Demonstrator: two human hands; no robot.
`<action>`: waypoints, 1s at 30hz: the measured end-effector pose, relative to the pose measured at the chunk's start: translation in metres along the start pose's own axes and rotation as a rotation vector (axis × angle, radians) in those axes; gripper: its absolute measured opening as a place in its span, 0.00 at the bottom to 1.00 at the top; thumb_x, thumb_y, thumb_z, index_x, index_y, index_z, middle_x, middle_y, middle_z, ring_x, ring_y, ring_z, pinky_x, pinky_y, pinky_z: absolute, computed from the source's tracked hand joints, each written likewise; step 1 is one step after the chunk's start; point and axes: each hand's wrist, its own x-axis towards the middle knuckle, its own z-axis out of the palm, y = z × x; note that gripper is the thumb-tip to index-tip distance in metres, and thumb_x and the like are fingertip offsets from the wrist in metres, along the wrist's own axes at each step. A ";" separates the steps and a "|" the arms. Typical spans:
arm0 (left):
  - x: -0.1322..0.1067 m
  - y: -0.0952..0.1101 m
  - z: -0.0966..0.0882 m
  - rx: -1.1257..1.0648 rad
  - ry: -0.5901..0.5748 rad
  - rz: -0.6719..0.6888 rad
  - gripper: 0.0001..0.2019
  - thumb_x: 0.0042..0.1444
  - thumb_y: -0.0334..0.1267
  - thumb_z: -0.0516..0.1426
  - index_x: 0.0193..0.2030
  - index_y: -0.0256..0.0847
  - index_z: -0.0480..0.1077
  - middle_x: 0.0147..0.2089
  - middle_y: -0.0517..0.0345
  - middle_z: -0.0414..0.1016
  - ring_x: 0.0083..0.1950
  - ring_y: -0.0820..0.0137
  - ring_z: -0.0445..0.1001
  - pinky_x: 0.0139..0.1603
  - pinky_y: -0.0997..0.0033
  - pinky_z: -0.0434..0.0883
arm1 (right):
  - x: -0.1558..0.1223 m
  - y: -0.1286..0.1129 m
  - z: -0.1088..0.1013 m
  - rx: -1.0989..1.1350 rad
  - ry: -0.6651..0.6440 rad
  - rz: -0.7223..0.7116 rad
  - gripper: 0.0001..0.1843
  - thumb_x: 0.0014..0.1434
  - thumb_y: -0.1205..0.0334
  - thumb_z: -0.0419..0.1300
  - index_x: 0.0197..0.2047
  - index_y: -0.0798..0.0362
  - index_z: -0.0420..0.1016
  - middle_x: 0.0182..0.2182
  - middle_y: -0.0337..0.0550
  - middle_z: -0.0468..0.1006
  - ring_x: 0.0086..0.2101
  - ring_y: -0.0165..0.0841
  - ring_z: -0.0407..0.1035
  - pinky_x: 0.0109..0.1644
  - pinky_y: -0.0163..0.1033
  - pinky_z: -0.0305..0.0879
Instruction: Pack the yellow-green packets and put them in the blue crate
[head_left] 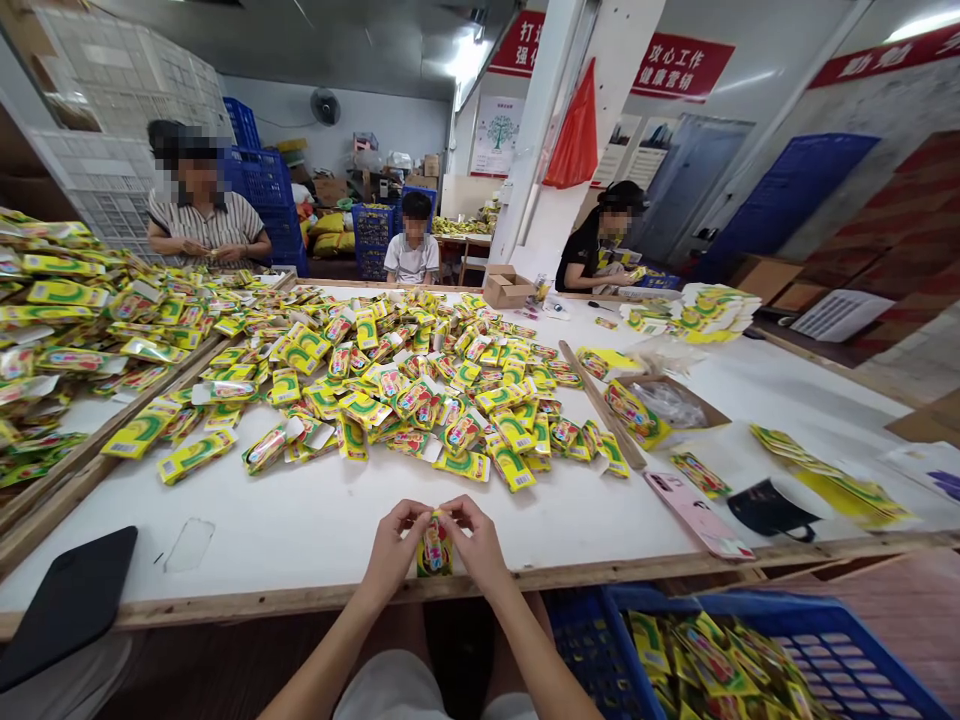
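Note:
Both my hands meet at the near edge of the white table (315,520) and pinch one small yellow packet (434,548) between them. My left hand (392,548) grips its left side with closed fingers. My right hand (478,545) grips the top right corner the same way. The packet stands upright, with a colourful picture on its front. A broad heap of the same yellow and green packets (405,385) lies just beyond, across the middle of the table.
A blue crate (840,650) with several finished packets stands at the lower right. A pink phone (694,512), a black cap (769,508) and an open cardboard box (667,400) lie to the right. A dark tablet (67,600) rests at the left. Three people sit along the far side.

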 end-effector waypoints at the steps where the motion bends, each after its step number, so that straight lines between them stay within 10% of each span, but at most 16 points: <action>1: -0.003 0.000 -0.001 0.032 -0.013 0.030 0.10 0.56 0.42 0.56 0.36 0.39 0.73 0.35 0.55 0.76 0.39 0.66 0.74 0.41 0.68 0.70 | -0.002 0.001 0.001 0.025 -0.015 -0.003 0.12 0.58 0.52 0.58 0.34 0.52 0.73 0.31 0.42 0.77 0.33 0.35 0.71 0.38 0.38 0.69; 7: 0.007 0.010 -0.001 0.192 -0.084 0.196 0.11 0.59 0.41 0.53 0.45 0.42 0.72 0.42 0.53 0.75 0.42 0.66 0.74 0.44 0.66 0.71 | -0.021 -0.012 -0.023 -0.107 0.156 -0.073 0.13 0.58 0.51 0.56 0.35 0.52 0.75 0.34 0.46 0.77 0.36 0.37 0.72 0.41 0.40 0.69; 14: 0.120 0.029 -0.029 0.647 0.179 0.414 0.17 0.57 0.37 0.54 0.54 0.40 0.65 0.51 0.45 0.71 0.55 0.56 0.68 0.55 0.55 0.65 | -0.101 -0.040 -0.193 -1.005 0.686 -0.120 0.25 0.57 0.41 0.49 0.33 0.54 0.73 0.33 0.53 0.76 0.37 0.47 0.68 0.46 0.52 0.62; 17: 0.167 0.033 -0.038 0.871 0.210 0.404 0.25 0.54 0.37 0.57 0.59 0.36 0.60 0.56 0.39 0.68 0.60 0.50 0.62 0.60 0.48 0.56 | -0.128 -0.037 -0.223 -1.115 0.754 -0.075 0.27 0.56 0.38 0.47 0.32 0.53 0.72 0.32 0.54 0.75 0.36 0.48 0.69 0.44 0.52 0.63; 22: 0.173 0.036 -0.037 0.861 0.162 0.384 0.28 0.51 0.36 0.59 0.59 0.37 0.59 0.49 0.42 0.72 0.54 0.51 0.69 0.59 0.47 0.58 | -0.119 -0.018 -0.171 -0.761 0.680 0.053 0.22 0.55 0.41 0.52 0.34 0.52 0.74 0.33 0.49 0.77 0.33 0.42 0.72 0.38 0.45 0.68; 26: 0.105 0.028 -0.021 0.443 0.265 0.268 0.33 0.52 0.40 0.59 0.62 0.41 0.50 0.48 0.47 0.71 0.48 0.59 0.73 0.48 0.59 0.69 | -0.079 -0.017 -0.099 -0.423 0.517 0.037 0.17 0.57 0.48 0.55 0.39 0.52 0.72 0.37 0.49 0.77 0.38 0.39 0.72 0.44 0.42 0.69; 30: 0.022 0.012 0.000 0.111 0.036 0.117 0.35 0.51 0.38 0.60 0.62 0.46 0.46 0.45 0.54 0.69 0.41 0.67 0.74 0.42 0.66 0.72 | -0.036 -0.013 -0.034 -0.068 0.262 -0.002 0.15 0.58 0.54 0.56 0.47 0.51 0.67 0.44 0.48 0.74 0.43 0.37 0.72 0.46 0.41 0.69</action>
